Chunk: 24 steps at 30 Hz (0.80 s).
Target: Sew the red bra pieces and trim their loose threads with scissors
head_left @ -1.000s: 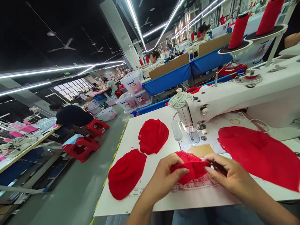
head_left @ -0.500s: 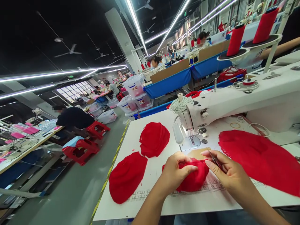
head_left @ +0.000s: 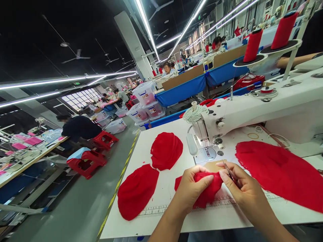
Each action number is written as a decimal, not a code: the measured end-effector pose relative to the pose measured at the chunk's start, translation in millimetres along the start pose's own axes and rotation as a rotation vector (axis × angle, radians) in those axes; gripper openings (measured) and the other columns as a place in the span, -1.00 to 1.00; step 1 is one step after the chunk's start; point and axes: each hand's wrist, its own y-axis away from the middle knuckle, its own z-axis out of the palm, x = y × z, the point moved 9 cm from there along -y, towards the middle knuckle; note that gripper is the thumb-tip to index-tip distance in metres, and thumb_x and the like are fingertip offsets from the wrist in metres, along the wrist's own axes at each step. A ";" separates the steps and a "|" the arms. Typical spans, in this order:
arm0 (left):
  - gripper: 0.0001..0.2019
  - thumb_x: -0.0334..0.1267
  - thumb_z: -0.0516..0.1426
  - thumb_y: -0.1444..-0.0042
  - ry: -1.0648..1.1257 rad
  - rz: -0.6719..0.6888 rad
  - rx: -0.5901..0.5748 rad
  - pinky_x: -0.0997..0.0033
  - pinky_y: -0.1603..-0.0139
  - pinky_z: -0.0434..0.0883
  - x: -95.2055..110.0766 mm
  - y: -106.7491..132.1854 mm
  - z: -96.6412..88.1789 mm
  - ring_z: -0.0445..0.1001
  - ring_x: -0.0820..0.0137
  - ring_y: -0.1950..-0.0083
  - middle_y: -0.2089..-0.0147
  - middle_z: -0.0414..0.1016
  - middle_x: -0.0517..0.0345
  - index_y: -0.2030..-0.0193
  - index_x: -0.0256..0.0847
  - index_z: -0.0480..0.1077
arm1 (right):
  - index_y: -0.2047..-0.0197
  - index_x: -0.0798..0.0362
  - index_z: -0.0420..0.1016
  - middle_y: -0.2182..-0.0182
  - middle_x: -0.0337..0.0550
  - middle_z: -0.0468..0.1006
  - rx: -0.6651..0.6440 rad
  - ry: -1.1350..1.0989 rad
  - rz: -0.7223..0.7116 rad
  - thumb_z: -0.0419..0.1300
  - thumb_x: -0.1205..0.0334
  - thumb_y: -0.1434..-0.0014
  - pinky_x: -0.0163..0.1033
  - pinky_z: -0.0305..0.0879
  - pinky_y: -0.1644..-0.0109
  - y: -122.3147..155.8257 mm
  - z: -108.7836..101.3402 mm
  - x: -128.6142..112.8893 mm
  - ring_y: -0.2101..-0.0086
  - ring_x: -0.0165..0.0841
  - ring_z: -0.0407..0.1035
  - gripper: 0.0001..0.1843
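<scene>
Left hand (head_left: 193,188): clenched around red fabric piece (head_left: 210,190), low over the white table (head_left: 165,188).
Right hand (head_left: 243,191): pinching thin metal tool (head_left: 229,172), fingertips on the fabric.
Farther: red fabric stack (head_left: 137,191) left; sewing machine (head_left: 252,107) behind.

Fabric piece (head_left: 207,189) at bottom centre: plain red, same as the fabric stacks (head_left: 137,191) around it on the white table (head_left: 214,218). Sewing machine (head_left: 264,107) white; thread cones (head_left: 253,45) upper right red. Panels (head_left: 181,89) mid-frame blue, stools (head_left: 87,163) left red, floor tape (head_left: 118,183) yellow-black striped.
</scene>
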 end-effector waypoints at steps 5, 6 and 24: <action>-0.69 -0.08 0.31 0.12 0.084 -0.021 0.021 0.54 0.52 0.28 -5.3 -0.3 -0.8 0.35 0.48 0.51 0.51 0.43 0.22 0.39 -0.26 0.39 | 0.30 -0.06 0.55 0.47 -0.28 0.52 0.020 -0.051 0.022 0.22 -0.13 -0.11 -0.38 0.33 0.32 -2.7 -3.6 -2.4 0.41 -0.36 0.41 -0.68; -0.68 -0.07 0.32 0.14 0.092 -0.026 0.020 0.54 0.53 0.28 -5.9 -0.2 -0.7 0.35 0.48 0.51 0.51 0.43 0.23 0.39 -0.26 0.38 | 0.37 -0.05 0.54 0.53 -0.30 0.46 0.001 -0.039 0.026 0.26 -0.13 -0.08 -0.37 0.30 0.38 -3.3 -1.8 -2.1 0.47 -0.37 0.35 -0.69; -0.53 0.00 0.44 0.34 0.285 -0.160 0.058 0.47 0.50 0.31 -26.6 -2.2 -2.3 0.39 0.43 0.51 0.51 0.50 0.15 0.39 -0.31 0.47 | 0.05 -0.03 0.53 0.41 -0.16 0.55 0.065 0.095 -0.061 0.13 -0.16 -0.21 -0.25 0.46 0.13 -0.6 -13.6 4.7 0.18 -0.20 0.50 -0.57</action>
